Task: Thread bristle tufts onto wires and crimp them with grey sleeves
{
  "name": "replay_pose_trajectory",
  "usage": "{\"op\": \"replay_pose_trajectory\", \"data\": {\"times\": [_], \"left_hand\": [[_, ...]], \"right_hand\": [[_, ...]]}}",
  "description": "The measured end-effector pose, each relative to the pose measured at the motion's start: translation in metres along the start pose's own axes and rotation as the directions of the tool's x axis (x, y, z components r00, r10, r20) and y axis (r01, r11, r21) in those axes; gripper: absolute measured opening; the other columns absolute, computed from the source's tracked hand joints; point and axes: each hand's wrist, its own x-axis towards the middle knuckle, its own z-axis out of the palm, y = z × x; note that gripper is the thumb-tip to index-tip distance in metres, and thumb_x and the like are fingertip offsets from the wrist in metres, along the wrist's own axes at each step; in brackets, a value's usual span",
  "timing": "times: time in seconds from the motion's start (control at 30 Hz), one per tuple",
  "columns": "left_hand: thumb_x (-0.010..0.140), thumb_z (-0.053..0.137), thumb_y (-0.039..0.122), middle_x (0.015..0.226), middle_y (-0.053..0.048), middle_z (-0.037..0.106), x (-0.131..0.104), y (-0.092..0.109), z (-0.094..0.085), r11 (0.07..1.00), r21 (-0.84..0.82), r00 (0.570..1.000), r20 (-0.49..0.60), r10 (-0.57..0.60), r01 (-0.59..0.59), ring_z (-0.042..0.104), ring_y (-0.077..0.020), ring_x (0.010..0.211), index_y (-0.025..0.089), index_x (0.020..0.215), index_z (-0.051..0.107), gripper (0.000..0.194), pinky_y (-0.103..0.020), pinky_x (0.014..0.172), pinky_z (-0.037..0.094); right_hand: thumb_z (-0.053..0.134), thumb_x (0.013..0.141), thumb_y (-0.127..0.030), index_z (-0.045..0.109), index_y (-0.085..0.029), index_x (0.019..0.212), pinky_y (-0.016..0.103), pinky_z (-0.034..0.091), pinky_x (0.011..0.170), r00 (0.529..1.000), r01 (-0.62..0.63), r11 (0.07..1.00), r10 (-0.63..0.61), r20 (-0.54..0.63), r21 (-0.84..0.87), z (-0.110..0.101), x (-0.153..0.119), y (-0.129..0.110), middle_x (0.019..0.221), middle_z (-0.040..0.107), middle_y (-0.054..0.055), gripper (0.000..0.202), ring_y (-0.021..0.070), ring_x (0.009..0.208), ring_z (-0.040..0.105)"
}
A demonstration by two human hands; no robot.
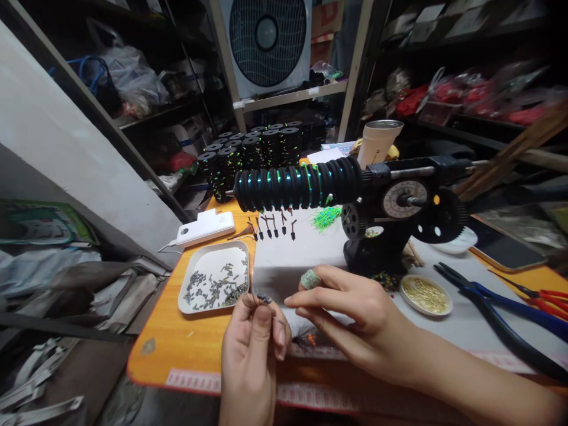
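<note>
My left hand point(257, 331) is closed in a pinch at the front of the table. Between its thumb and fingers is a small dark bundle point(263, 298) with fine strands, too small to make out fully. Just to the right, my right hand point(341, 302) hangs with its fingers stretched towards the left one, apparently holding nothing. A green wrap point(309, 279) covers one of its fingertips. Below it lies an orange-and-dark tuft point(309, 339). Beside the left hand stands a white tray point(183, 296) of small dark tube-like pieces.
A black geared machine point(377, 236) bears a ridged roller point(297, 184) wound with green and blue line. Behind it stand stacked black spools point(252, 148). Right lie a dish of gold beads point(426, 296), blue-handled pliers point(483, 307) and a phone point(506, 242). A white power bank point(206, 229) lies left.
</note>
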Motion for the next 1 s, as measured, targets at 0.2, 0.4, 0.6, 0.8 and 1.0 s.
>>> {"op": "replay_pose_trajectory", "data": {"times": [0.2,0.4,0.6,0.8,1.0], "left_hand": [[0.088,0.068,0.040,0.059,0.006,0.053,0.001,-0.002,0.000,0.988,0.134,0.994,-0.068,0.085,-0.075,0.043,-0.0080,0.051,0.021,0.079,0.055,0.025,-0.018,0.050,0.039],[0.081,0.072,0.051,0.063,0.006,0.054,-0.002,-0.010,0.005,0.878,0.440,0.937,-0.187,0.294,-0.188,0.050,-0.0094,0.058,0.023,0.077,0.057,0.031,-0.017,0.059,0.043],[0.082,0.071,0.050,0.074,0.002,0.059,-0.003,-0.011,0.008,0.805,0.540,0.914,-0.146,0.378,-0.247,0.055,-0.0139,0.070,0.024,0.081,0.062,0.028,-0.022,0.065,0.043],[0.081,0.074,0.042,0.075,0.002,0.064,-0.005,-0.007,0.006,0.861,0.492,0.967,-0.131,0.220,-0.129,0.058,-0.0134,0.071,0.023,0.080,0.067,0.021,-0.020,0.066,0.045],[0.082,0.074,0.044,0.071,0.004,0.058,0.000,-0.009,-0.012,0.904,0.405,0.956,-0.184,0.229,-0.139,0.051,-0.0114,0.065,0.022,0.081,0.061,0.025,-0.019,0.061,0.042]], "right_hand": [[0.055,0.096,-0.011,0.073,-0.014,0.096,0.024,0.044,0.063,0.993,-0.088,0.991,0.079,0.086,0.102,0.000,0.005,-0.008,0.080,0.071,0.006,0.019,0.0145,0.070,0.059],[0.058,0.092,-0.009,0.071,-0.013,0.082,0.024,0.041,0.063,0.986,-0.138,0.988,0.129,0.108,0.075,0.003,0.007,-0.010,0.072,0.068,0.004,0.016,0.0144,0.070,0.056],[0.054,0.088,-0.008,0.066,-0.013,0.080,0.024,0.039,0.060,0.993,-0.120,0.990,0.118,0.032,0.075,0.003,0.005,-0.009,0.069,0.057,0.001,0.015,0.0130,0.065,0.053],[0.053,0.089,-0.007,0.064,-0.015,0.079,0.023,0.039,0.061,0.992,-0.126,0.987,0.125,0.024,0.099,-0.001,0.005,-0.009,0.071,0.057,0.000,0.016,0.0118,0.067,0.052],[0.053,0.090,-0.008,0.062,-0.014,0.077,0.022,0.038,0.060,0.992,-0.123,0.989,0.125,-0.019,0.086,-0.004,0.004,-0.007,0.070,0.056,0.000,0.017,0.0109,0.065,0.051]]}}
